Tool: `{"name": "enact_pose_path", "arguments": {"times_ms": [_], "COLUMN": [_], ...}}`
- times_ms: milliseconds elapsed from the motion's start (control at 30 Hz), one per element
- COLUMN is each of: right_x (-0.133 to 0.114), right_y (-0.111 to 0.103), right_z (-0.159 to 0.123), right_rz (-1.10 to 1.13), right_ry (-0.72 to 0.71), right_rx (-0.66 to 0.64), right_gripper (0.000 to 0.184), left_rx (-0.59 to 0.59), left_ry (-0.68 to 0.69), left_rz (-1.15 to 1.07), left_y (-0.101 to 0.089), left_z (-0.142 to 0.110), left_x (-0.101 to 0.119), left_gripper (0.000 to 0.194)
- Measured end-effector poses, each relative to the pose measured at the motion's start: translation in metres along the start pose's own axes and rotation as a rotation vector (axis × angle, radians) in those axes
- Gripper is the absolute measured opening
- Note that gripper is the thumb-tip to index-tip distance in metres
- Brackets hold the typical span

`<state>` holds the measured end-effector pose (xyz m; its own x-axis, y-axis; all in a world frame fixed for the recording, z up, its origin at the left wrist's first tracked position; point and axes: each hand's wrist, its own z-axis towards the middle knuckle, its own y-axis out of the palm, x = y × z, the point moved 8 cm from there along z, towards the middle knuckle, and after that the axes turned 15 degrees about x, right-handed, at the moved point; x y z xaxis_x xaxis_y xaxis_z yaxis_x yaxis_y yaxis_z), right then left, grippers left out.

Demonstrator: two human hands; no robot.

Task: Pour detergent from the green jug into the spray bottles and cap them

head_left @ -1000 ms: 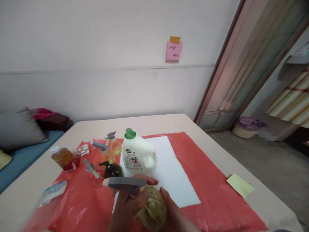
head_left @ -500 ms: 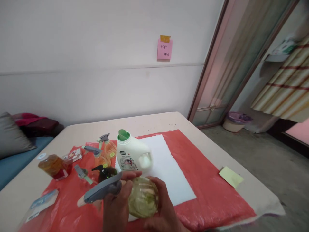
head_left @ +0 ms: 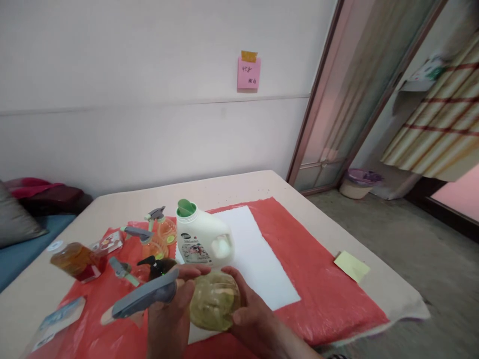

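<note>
A spray bottle lies sideways in the air between my hands, its clear, yellowish-green round body (head_left: 214,303) to the right and its grey spray head (head_left: 144,297) to the left. My left hand (head_left: 172,309) is wrapped round the neck, just behind the head. The base end is cupped by my right hand (head_left: 251,308), thumb in front and fingers over the top. Behind it a white jug with a green mouth (head_left: 204,238) stands on a white sheet (head_left: 258,262). Left of the jug is a dark pump bottle (head_left: 159,267), partly hidden by the spray head.
Two orange spray bottles (head_left: 155,247) stand behind, left. A grey trigger bottle (head_left: 123,271), an amber-and-red bottle (head_left: 78,262) and a clear pouch (head_left: 60,319) are at left. Red plastic sheeting (head_left: 318,284) covers the table (head_left: 396,294); a yellow note (head_left: 352,267) lies at right.
The spray bottle has turned slightly in my hands, and my right thumb has come up onto its front. The whole view has shifted a little, so things appear further left.
</note>
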<state>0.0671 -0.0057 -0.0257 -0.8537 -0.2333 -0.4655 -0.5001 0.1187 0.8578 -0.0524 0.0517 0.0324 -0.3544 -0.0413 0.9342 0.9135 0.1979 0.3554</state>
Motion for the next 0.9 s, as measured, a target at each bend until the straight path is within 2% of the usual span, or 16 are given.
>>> {"name": "enact_pose_path", "arguments": {"times_ms": [133, 200, 267, 367, 433, 500, 567, 700, 900], "right_x": [0.004, 0.004, 0.002, -0.004, -0.013, -0.028, -0.05, -0.1, -0.149], "right_y": [-0.005, -0.013, -0.026, -0.044, -0.053, -0.056, -0.051, -0.02, 0.026], "right_z": [0.003, 0.006, 0.011, 0.018, 0.021, 0.022, 0.023, 0.027, 0.064], "right_rz": [-0.001, 0.009, 0.028, 0.058, 0.084, 0.083, 0.026, -0.175, -0.573], "right_ry": [0.07, 0.066, 0.058, 0.035, 0.019, -0.022, -0.126, -0.387, -0.557], "right_rx": [-0.008, 0.043, 0.152, 0.317, 0.392, 0.441, 0.449, 0.416, 0.396], "right_gripper": [0.062, 0.059, 0.055, 0.053, 0.053, 0.053, 0.053, 0.046, 0.047], "left_rx": [0.042, 0.086, 0.19, 0.42, 0.562, 0.654, 0.694, 0.627, 0.55], "left_ry": [-0.02, -0.04, -0.017, 0.061, 0.078, 0.058, 0.021, -0.04, -0.068], "left_rz": [-0.048, -0.096, -0.186, -0.309, -0.343, -0.332, -0.302, -0.275, -0.318], "left_y": [0.001, -0.001, -0.009, -0.032, -0.049, -0.061, -0.067, -0.061, -0.049], "left_z": [0.001, 0.003, 0.009, 0.023, 0.031, 0.037, 0.04, 0.044, 0.043], "left_x": [-0.001, 0.001, 0.009, 0.024, 0.029, 0.029, 0.024, 0.013, 0.01], "left_gripper": [0.02, 0.025, 0.03, 0.037, 0.043, 0.046, 0.046, 0.048, 0.045]}}
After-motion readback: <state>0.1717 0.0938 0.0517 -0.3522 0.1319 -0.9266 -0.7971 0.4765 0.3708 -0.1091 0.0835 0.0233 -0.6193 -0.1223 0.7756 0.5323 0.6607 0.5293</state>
